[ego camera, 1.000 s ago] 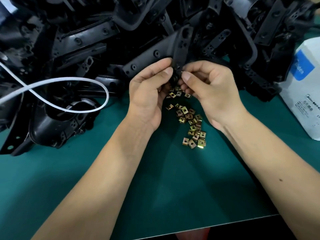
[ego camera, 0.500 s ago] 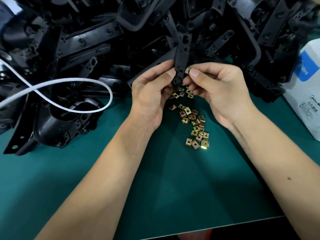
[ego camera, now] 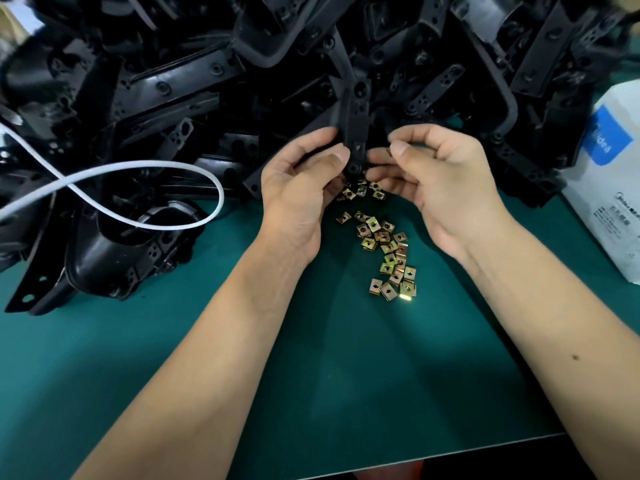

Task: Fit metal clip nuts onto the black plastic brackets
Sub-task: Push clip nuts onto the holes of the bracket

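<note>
A long black plastic bracket [ego camera: 356,112] stands nearly upright between my hands, its lower end with a round hole just above the table. My left hand [ego camera: 301,188] pinches that lower end between thumb and fingers. My right hand [ego camera: 436,178] sits just right of the bracket, thumb and forefinger pinching a small metal clip nut [ego camera: 389,153] close to the bracket's edge. Several brass-coloured clip nuts [ego camera: 388,251] lie scattered on the green mat [ego camera: 311,375] below my hands.
A big heap of black plastic brackets [ego camera: 173,81] fills the back of the table. A white cable [ego camera: 138,168] loops over the heap at left. A white and blue bag [ego camera: 613,188] stands at the right edge. The mat's front edge runs along the bottom.
The bracket has swung from tilted to nearly upright. My right hand has drawn slightly right of it, still pinching a clip nut. My left hand keeps its hold.
</note>
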